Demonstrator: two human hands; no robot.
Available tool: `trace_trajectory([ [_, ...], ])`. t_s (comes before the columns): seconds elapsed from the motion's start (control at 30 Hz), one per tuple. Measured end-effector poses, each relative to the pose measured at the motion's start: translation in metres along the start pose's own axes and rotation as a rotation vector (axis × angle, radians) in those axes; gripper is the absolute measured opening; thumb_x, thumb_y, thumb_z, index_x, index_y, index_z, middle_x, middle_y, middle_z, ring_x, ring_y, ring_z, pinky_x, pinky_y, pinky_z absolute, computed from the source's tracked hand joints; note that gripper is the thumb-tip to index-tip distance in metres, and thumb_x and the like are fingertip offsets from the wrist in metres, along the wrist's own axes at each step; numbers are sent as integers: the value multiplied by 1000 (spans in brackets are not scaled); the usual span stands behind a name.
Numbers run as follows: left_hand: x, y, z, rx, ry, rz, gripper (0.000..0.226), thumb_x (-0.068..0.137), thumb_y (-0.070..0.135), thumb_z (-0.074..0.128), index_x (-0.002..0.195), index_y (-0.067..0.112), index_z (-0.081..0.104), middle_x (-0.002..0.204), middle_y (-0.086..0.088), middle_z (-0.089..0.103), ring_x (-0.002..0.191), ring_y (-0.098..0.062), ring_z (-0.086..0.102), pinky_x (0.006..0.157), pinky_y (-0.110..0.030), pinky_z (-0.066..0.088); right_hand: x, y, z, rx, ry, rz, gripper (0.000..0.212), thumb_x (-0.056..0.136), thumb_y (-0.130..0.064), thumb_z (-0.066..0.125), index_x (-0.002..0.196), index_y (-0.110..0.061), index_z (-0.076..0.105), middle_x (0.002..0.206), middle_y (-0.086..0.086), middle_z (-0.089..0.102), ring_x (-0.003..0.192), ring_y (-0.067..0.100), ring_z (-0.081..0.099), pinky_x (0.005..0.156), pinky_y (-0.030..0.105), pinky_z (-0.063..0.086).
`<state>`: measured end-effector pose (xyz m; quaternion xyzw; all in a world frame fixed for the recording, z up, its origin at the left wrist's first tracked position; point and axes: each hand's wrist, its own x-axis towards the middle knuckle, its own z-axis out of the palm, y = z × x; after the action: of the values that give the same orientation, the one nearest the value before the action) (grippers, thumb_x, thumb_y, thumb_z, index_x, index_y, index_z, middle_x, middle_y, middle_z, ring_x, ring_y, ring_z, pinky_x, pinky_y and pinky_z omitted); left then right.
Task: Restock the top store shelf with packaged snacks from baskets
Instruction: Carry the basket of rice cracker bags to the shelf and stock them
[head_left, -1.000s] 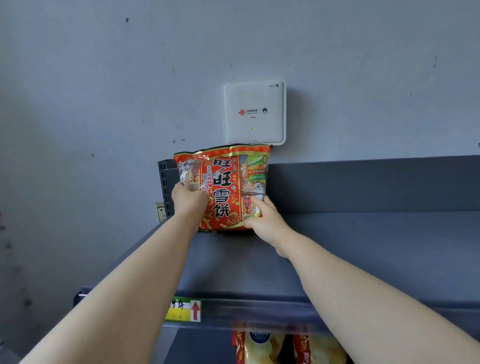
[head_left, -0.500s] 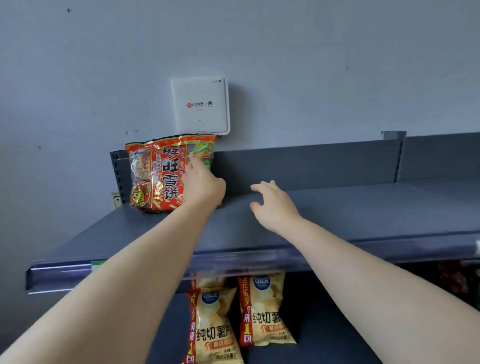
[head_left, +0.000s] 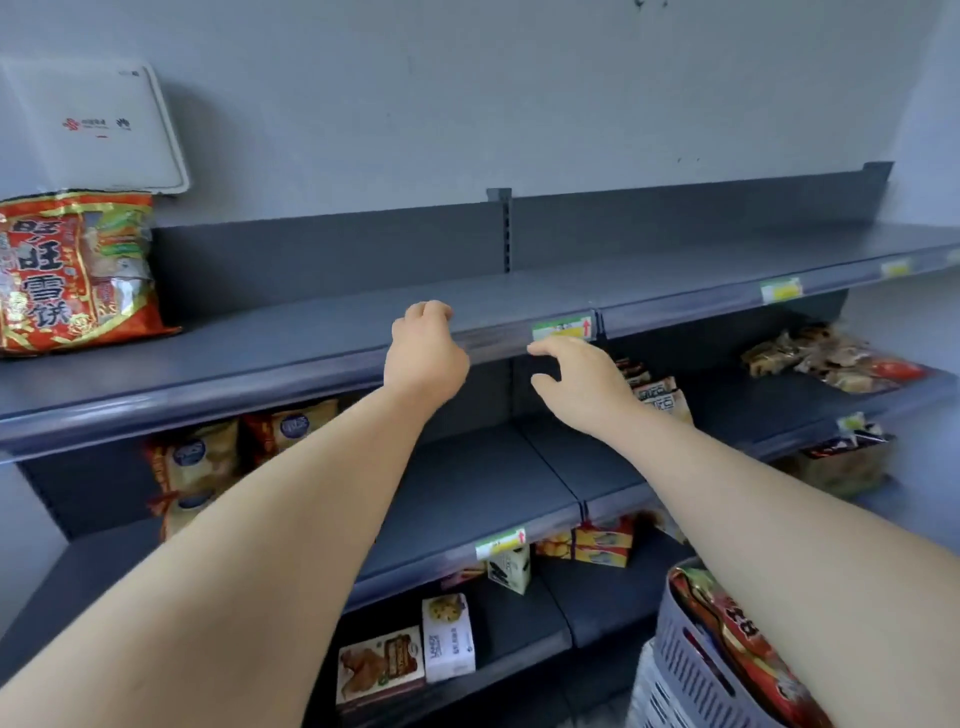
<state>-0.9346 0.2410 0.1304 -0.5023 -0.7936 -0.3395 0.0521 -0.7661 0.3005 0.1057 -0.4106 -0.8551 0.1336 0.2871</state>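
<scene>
One red snack bag (head_left: 72, 270) stands at upper left on the top shelf (head_left: 322, 332); left hand (head_left: 423, 353) loosely curled, right hand (head_left: 582, 384) spread, both empty. Next, probably another bag from the basket (head_left: 691, 670), lower right

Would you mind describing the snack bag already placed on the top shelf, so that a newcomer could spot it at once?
Start at the white wall-mounted box high on the grey wall, at far left. Directly beneath it, on the top shelf, a red and gold snack bag with large Chinese characters stands against the back panel. It is the only package on that shelf; all the others lie on lower shelves or in the basket.
</scene>
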Motion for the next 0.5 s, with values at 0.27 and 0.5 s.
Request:
trace_trajectory([
  [0.27, -69, 85, 126, -12, -346, 144, 49, 94, 11, 51, 143, 14, 44, 148, -8, 40, 135, -29, 35, 101, -44, 44, -94, 145, -43, -195, -102, 234, 43, 93, -20, 57, 136, -20, 56, 146, 0, 48, 134, 26, 45, 106, 42, 41],
  [0.5, -91, 111, 223, -2, -636, 142, 44, 94, 20, 54, 136, 11, 49, 140, -11, 47, 129, -33, 43, 100, -41, 45, -135, 242, -38, -223, -152, 477, 41, 95, -20, 57, 135, -20, 56, 144, 3, 50, 128, 25, 50, 105, 37, 43],
])
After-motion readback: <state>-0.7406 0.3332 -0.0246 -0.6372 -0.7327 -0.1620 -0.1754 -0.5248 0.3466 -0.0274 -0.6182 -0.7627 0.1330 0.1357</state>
